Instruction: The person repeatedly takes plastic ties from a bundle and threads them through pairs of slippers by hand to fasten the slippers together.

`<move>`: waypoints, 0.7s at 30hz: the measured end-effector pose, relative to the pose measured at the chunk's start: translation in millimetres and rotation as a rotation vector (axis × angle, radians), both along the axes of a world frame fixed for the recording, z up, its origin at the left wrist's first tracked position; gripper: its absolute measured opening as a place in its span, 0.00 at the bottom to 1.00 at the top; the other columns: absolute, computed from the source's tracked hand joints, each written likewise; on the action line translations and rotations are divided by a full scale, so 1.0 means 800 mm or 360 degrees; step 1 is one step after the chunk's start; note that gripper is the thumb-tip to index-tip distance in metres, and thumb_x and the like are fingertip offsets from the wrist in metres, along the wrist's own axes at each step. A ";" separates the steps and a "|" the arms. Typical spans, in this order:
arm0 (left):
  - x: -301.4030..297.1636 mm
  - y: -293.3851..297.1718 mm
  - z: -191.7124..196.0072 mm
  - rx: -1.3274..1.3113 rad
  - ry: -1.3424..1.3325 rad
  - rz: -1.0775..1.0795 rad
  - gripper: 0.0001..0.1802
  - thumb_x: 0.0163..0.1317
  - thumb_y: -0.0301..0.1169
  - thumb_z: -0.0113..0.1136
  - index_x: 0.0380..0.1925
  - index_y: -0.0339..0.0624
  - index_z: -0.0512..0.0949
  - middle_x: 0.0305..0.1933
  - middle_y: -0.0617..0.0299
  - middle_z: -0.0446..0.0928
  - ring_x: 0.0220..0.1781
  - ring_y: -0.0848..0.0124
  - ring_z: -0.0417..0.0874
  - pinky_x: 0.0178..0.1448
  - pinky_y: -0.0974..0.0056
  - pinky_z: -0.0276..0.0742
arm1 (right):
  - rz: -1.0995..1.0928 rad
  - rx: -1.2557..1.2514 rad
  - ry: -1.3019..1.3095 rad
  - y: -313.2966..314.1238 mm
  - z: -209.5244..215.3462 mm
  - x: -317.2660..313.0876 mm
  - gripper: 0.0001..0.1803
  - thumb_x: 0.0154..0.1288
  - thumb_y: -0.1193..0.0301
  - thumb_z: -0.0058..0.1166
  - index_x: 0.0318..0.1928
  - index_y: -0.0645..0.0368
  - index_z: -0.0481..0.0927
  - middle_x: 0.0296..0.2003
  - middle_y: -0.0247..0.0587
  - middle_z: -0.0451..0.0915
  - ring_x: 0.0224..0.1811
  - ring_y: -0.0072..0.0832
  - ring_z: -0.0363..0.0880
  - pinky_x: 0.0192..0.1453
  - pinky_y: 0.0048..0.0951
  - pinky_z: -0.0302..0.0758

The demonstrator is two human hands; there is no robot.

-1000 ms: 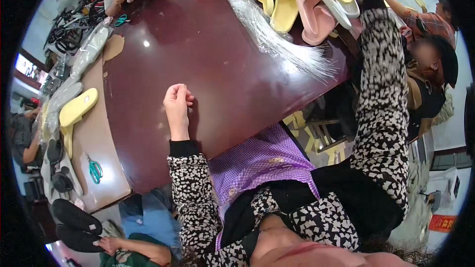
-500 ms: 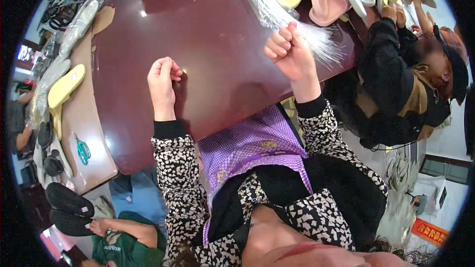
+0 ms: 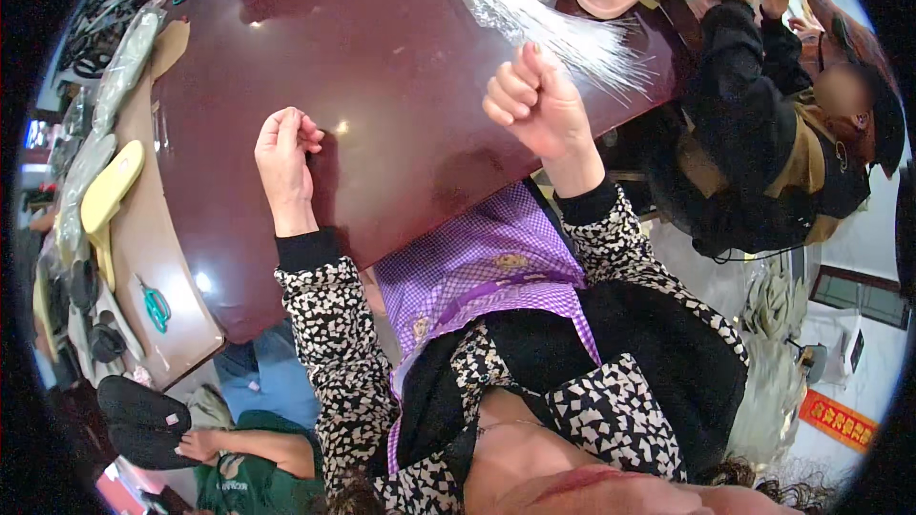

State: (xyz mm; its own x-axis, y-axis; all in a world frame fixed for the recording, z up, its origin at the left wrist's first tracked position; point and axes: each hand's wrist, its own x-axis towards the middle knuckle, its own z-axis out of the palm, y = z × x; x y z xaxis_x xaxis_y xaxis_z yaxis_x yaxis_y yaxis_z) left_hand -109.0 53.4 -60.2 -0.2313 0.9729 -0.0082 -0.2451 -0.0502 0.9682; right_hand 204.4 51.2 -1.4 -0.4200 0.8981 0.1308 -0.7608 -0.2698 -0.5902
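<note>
A person's left hand (image 3: 286, 154) rests on the dark glossy bench (image 3: 382, 67) near its near edge, fingers curled together; whether they pinch anything cannot be told. The right hand (image 3: 534, 105), a closed fist, is raised beside a bundle of clear thin strands (image 3: 563, 33) fanned at the bench's right edge. A careless sweep of the fist could likely drag the strands off that edge.

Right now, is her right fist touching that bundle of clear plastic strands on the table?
Cannot tell. In the head view the right hand overlaps the clear strand bundle, but no contact or gap shows plainly.
</note>
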 end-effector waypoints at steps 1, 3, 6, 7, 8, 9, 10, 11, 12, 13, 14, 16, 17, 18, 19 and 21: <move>0.000 0.001 -0.001 0.0000 -0.0003 0.0012 0.06 0.67 0.31 0.52 0.35 0.40 0.75 0.29 0.63 0.76 0.27 0.74 0.77 0.29 0.73 0.71 | -0.0015 -0.0005 -0.0001 -0.002 -0.006 0.003 0.24 0.71 0.53 0.42 0.19 0.50 0.59 0.16 0.25 0.55 0.19 0.18 0.54 0.26 0.23 0.57; 0.003 0.005 -0.002 -0.0003 -0.0008 0.0005 0.06 0.67 0.31 0.52 0.34 0.40 0.75 0.29 0.63 0.76 0.27 0.74 0.77 0.29 0.72 0.71 | -0.0123 0.0011 -0.0187 -0.011 -0.022 0.009 0.22 0.71 0.57 0.45 0.20 0.53 0.64 0.16 0.27 0.60 0.19 0.20 0.59 0.26 0.24 0.61; 0.003 0.005 -0.001 0.0018 0.0012 0.0047 0.07 0.67 0.30 0.52 0.34 0.39 0.75 0.28 0.63 0.76 0.27 0.74 0.77 0.29 0.72 0.71 | -0.0380 0.0111 -0.0694 -0.021 -0.038 0.024 0.18 0.70 0.61 0.48 0.23 0.56 0.70 0.17 0.29 0.66 0.21 0.22 0.65 0.28 0.25 0.66; 0.003 0.005 -0.002 0.0013 0.0008 0.0040 0.07 0.67 0.30 0.52 0.34 0.39 0.75 0.28 0.63 0.76 0.27 0.74 0.77 0.29 0.72 0.71 | -0.0576 0.0206 -0.1109 -0.024 -0.042 0.034 0.16 0.69 0.63 0.50 0.25 0.58 0.73 0.19 0.30 0.68 0.23 0.23 0.67 0.30 0.26 0.68; 0.003 0.004 -0.003 0.0012 0.0017 0.0040 0.07 0.67 0.30 0.52 0.34 0.39 0.75 0.28 0.63 0.76 0.27 0.74 0.77 0.29 0.72 0.71 | -0.0768 0.0303 -0.1524 -0.028 -0.047 0.043 0.13 0.68 0.66 0.51 0.27 0.60 0.77 0.20 0.31 0.71 0.24 0.24 0.70 0.32 0.26 0.70; 0.002 0.004 -0.003 0.0011 0.0027 0.0041 0.07 0.67 0.30 0.52 0.34 0.39 0.75 0.28 0.63 0.76 0.27 0.74 0.77 0.29 0.72 0.71 | -0.0771 0.0298 -0.1529 -0.029 -0.055 0.054 0.13 0.68 0.66 0.51 0.27 0.60 0.77 0.20 0.31 0.71 0.24 0.24 0.70 0.32 0.26 0.70; 0.001 0.002 -0.004 0.0011 0.0039 0.0049 0.07 0.67 0.30 0.51 0.34 0.39 0.75 0.28 0.63 0.76 0.27 0.73 0.77 0.29 0.72 0.71 | -0.0967 0.0465 -0.1717 -0.027 -0.064 0.067 0.10 0.67 0.68 0.53 0.30 0.60 0.78 0.22 0.33 0.73 0.26 0.26 0.72 0.33 0.26 0.71; 0.000 0.000 -0.006 0.0008 0.0039 0.0053 0.07 0.67 0.30 0.51 0.34 0.39 0.75 0.28 0.63 0.76 0.27 0.73 0.77 0.29 0.72 0.71 | -0.1163 0.0638 -0.1899 -0.023 -0.072 0.079 0.08 0.65 0.70 0.54 0.32 0.61 0.79 0.24 0.34 0.76 0.27 0.28 0.74 0.34 0.26 0.72; 0.001 0.003 -0.007 0.0008 0.0034 0.0039 0.07 0.67 0.30 0.51 0.34 0.39 0.75 0.28 0.63 0.76 0.27 0.73 0.77 0.29 0.71 0.71 | -0.1371 0.0814 -0.2079 -0.017 -0.073 0.090 0.06 0.64 0.72 0.55 0.34 0.61 0.81 0.26 0.36 0.78 0.29 0.30 0.76 0.35 0.26 0.73; 0.000 0.004 -0.008 0.0008 0.0029 0.0029 0.07 0.67 0.30 0.51 0.34 0.39 0.75 0.28 0.63 0.76 0.27 0.73 0.77 0.29 0.71 0.71 | -0.1375 0.0814 -0.2080 -0.010 -0.073 0.098 0.06 0.64 0.72 0.55 0.34 0.61 0.81 0.26 0.36 0.78 0.29 0.30 0.76 0.35 0.26 0.73; 0.000 0.005 -0.009 0.0007 0.0026 0.0021 0.07 0.67 0.30 0.51 0.34 0.39 0.75 0.28 0.63 0.76 0.27 0.73 0.77 0.29 0.71 0.71 | -0.1447 0.0954 -0.2236 0.000 -0.071 0.106 0.05 0.61 0.72 0.57 0.34 0.61 0.81 0.27 0.37 0.78 0.30 0.31 0.76 0.36 0.28 0.73; -0.002 0.004 -0.011 0.0007 0.0026 0.0028 0.07 0.67 0.30 0.51 0.34 0.39 0.75 0.28 0.63 0.76 0.27 0.73 0.77 0.29 0.71 0.71 | -0.1581 0.1240 -0.2538 0.019 -0.069 0.114 0.05 0.56 0.73 0.60 0.34 0.60 0.81 0.29 0.39 0.78 0.33 0.35 0.77 0.37 0.30 0.72; -0.003 0.004 -0.011 0.0008 0.0023 0.0032 0.07 0.67 0.30 0.51 0.34 0.39 0.75 0.28 0.62 0.76 0.27 0.73 0.77 0.29 0.71 0.71 | -0.1581 0.1242 -0.2535 0.025 -0.070 0.113 0.05 0.56 0.73 0.60 0.34 0.60 0.81 0.29 0.39 0.78 0.33 0.35 0.77 0.37 0.30 0.72; -0.004 0.003 -0.011 0.0009 0.0020 0.0037 0.07 0.67 0.30 0.51 0.34 0.39 0.75 0.28 0.62 0.76 0.27 0.73 0.77 0.29 0.71 0.71 | -0.1639 0.1346 -0.2663 0.032 -0.070 0.111 0.06 0.55 0.73 0.60 0.34 0.58 0.81 0.30 0.39 0.78 0.34 0.36 0.77 0.39 0.32 0.71; -0.005 0.003 -0.011 0.0010 0.0023 0.0040 0.07 0.67 0.30 0.51 0.34 0.39 0.75 0.28 0.62 0.76 0.27 0.73 0.77 0.29 0.71 0.71 | -0.1696 0.1450 -0.2791 0.037 -0.071 0.108 0.06 0.53 0.73 0.60 0.34 0.57 0.81 0.30 0.40 0.78 0.36 0.38 0.76 0.41 0.33 0.71; -0.004 0.000 -0.012 0.0003 0.0002 0.0045 0.07 0.67 0.30 0.51 0.33 0.39 0.75 0.28 0.62 0.76 0.27 0.73 0.77 0.29 0.71 0.71 | -0.1749 0.1564 -0.2912 0.041 -0.073 0.104 0.07 0.52 0.72 0.61 0.33 0.56 0.81 0.31 0.41 0.77 0.37 0.39 0.76 0.42 0.35 0.70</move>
